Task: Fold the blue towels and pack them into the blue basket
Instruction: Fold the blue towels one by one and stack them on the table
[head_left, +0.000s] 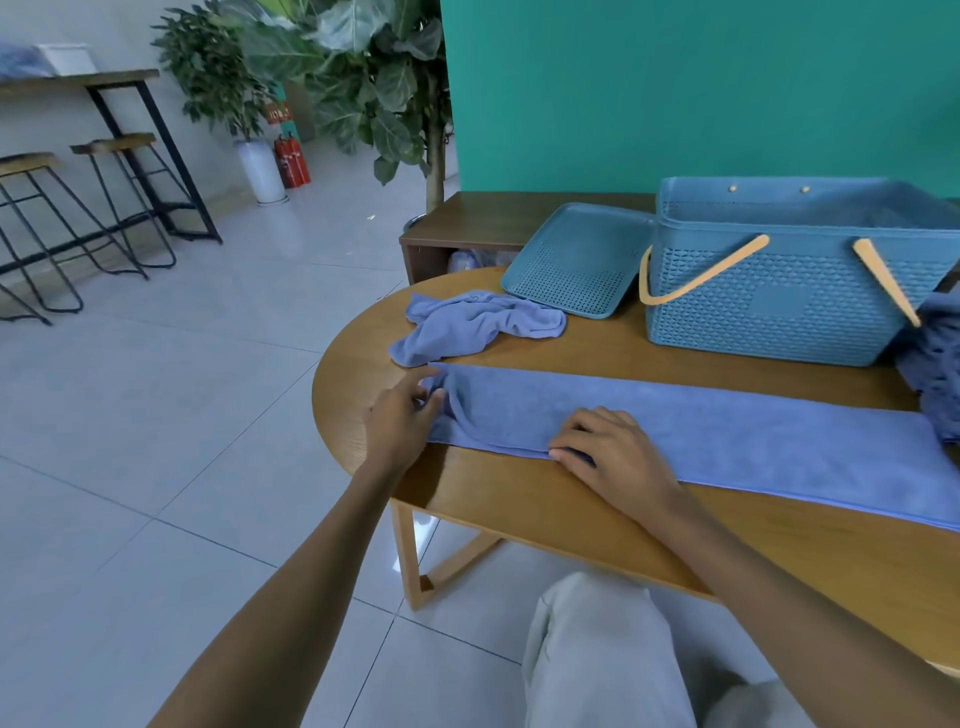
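Note:
A long blue towel (727, 431), folded into a strip, lies across the wooden table (545, 499). My left hand (402, 421) pinches its left end, where the cloth is bunched up. My right hand (613, 449) grips the strip's near edge with curled fingers, a little right of the left hand. A crumpled blue towel (472, 325) lies behind the strip at the table's left end. The blue basket (789, 301), with tan handles, stands at the back right, its top open. More blue cloth (935, 374) shows at the right edge.
The basket's perforated blue lid (576, 260) leans against the basket's left side. A dark wooden cabinet (493, 223) stands behind the table before a teal wall. Potted plants, stools and a high table are at the far left. My knee (597, 649) is below the table's edge.

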